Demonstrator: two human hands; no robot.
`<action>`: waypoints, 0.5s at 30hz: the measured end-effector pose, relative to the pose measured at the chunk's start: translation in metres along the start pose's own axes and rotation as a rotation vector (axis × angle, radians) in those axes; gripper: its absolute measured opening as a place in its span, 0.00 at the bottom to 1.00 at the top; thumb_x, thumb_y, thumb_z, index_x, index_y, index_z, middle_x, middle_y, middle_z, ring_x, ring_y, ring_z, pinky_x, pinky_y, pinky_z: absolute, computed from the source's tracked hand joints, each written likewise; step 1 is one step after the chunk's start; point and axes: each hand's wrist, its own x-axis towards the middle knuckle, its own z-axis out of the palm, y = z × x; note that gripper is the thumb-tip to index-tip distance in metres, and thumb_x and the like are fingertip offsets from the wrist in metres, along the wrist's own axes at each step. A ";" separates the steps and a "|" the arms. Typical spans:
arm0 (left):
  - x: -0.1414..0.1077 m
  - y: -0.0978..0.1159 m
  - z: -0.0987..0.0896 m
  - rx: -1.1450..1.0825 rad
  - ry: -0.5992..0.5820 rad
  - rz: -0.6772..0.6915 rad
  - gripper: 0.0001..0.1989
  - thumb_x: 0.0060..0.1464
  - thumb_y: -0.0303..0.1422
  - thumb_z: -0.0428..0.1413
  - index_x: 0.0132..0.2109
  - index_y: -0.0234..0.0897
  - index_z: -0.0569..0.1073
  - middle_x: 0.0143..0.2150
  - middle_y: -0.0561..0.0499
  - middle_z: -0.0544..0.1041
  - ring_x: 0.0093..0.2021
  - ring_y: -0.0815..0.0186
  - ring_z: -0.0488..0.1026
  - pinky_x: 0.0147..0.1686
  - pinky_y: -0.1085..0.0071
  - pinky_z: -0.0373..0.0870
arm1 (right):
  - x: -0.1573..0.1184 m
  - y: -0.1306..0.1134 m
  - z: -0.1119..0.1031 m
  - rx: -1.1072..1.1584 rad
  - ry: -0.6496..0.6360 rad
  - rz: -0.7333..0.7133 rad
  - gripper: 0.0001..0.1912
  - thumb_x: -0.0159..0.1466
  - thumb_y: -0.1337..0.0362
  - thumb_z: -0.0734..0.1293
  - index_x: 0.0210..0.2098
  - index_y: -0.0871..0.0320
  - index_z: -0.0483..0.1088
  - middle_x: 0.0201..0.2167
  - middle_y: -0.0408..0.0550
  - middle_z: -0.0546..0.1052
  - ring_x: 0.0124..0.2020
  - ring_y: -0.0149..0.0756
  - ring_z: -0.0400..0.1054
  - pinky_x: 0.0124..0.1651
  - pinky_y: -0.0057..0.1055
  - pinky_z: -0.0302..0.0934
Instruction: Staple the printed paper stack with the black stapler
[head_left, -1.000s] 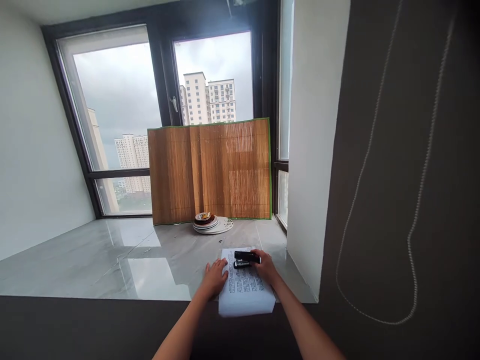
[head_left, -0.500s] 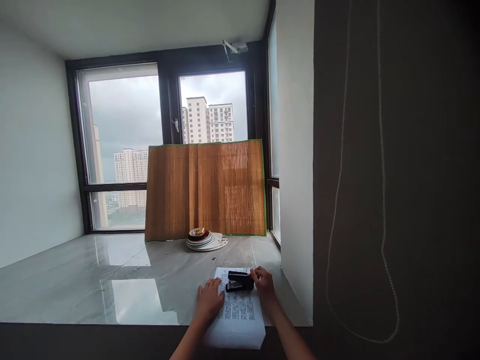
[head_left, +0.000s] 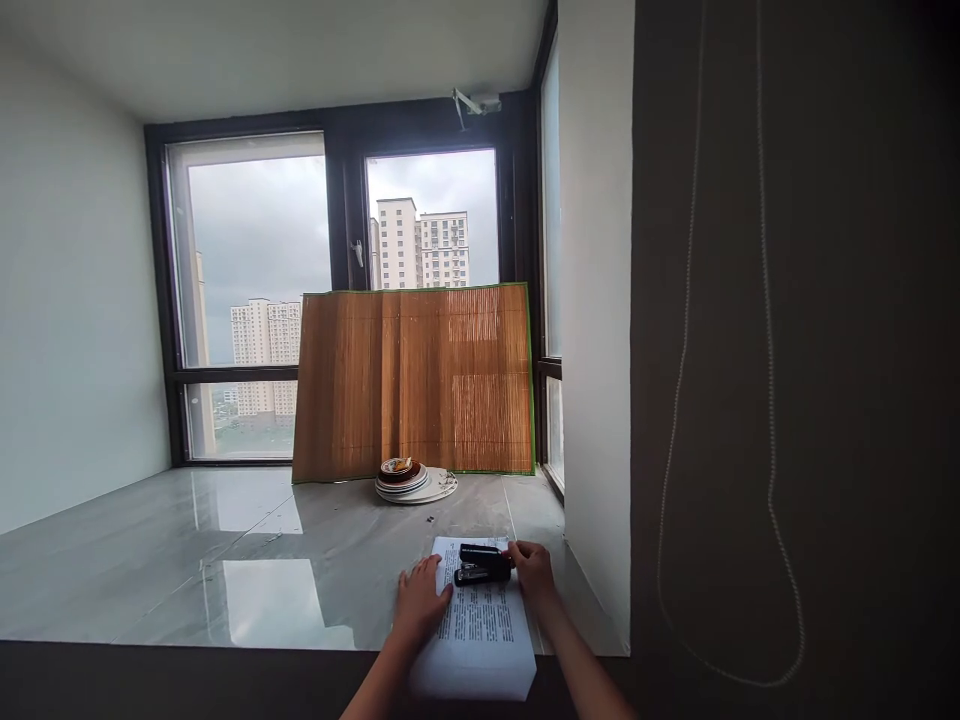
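A printed sheet of paper (head_left: 487, 660) lies on the grey sill, its near end hanging over the front edge. Across its upper part rests a black stapler (head_left: 482, 563), jaws apart and facing left. My left hand (head_left: 421, 600) is laid flat on the paper's left edge, fingers apart, just left of the stapler. At the stapler's right, rear end, my right hand (head_left: 532, 572) has its thumb and forefinger pinched on it, the other fingers curled. Part of the stapler's rear is hidden by these fingers.
A stack of plates (head_left: 416, 485) with a small dish on top stands farther back on the glossy sill (head_left: 150, 600). Behind it a bamboo mat (head_left: 416, 385) leans against the window. A white pillar (head_left: 596, 330) and a hanging bead chain (head_left: 772, 480) are on the right.
The whole view has shifted slightly, so everything sits a little farther right. Both hands, the stapler and the paper keep their places relative to one another.
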 end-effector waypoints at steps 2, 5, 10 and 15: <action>0.000 0.001 -0.001 -0.010 -0.001 0.003 0.32 0.65 0.37 0.49 0.74 0.36 0.61 0.76 0.39 0.61 0.77 0.53 0.55 0.74 0.46 0.42 | 0.001 0.000 0.000 0.018 0.006 0.008 0.27 0.58 0.43 0.60 0.16 0.56 0.72 0.18 0.52 0.74 0.25 0.45 0.70 0.32 0.36 0.59; 0.001 0.001 -0.001 -0.036 0.003 0.001 0.33 0.65 0.37 0.50 0.74 0.37 0.61 0.76 0.39 0.61 0.77 0.52 0.54 0.74 0.47 0.42 | 0.001 0.002 0.003 0.023 0.021 0.005 0.26 0.58 0.45 0.60 0.14 0.57 0.68 0.15 0.48 0.69 0.21 0.39 0.65 0.29 0.34 0.55; 0.002 -0.002 0.002 -0.088 0.029 -0.009 0.35 0.64 0.38 0.51 0.74 0.34 0.59 0.76 0.37 0.61 0.76 0.52 0.56 0.74 0.49 0.42 | 0.002 0.005 0.006 -0.006 0.039 -0.023 0.25 0.58 0.46 0.62 0.12 0.55 0.61 0.13 0.44 0.63 0.20 0.35 0.60 0.29 0.32 0.52; 0.003 -0.002 0.005 -0.097 0.039 -0.024 0.35 0.64 0.38 0.52 0.74 0.34 0.58 0.75 0.37 0.62 0.75 0.52 0.57 0.74 0.48 0.42 | 0.004 0.002 0.002 0.003 0.034 -0.079 0.25 0.62 0.43 0.63 0.29 0.57 0.79 0.29 0.52 0.79 0.35 0.45 0.73 0.39 0.35 0.64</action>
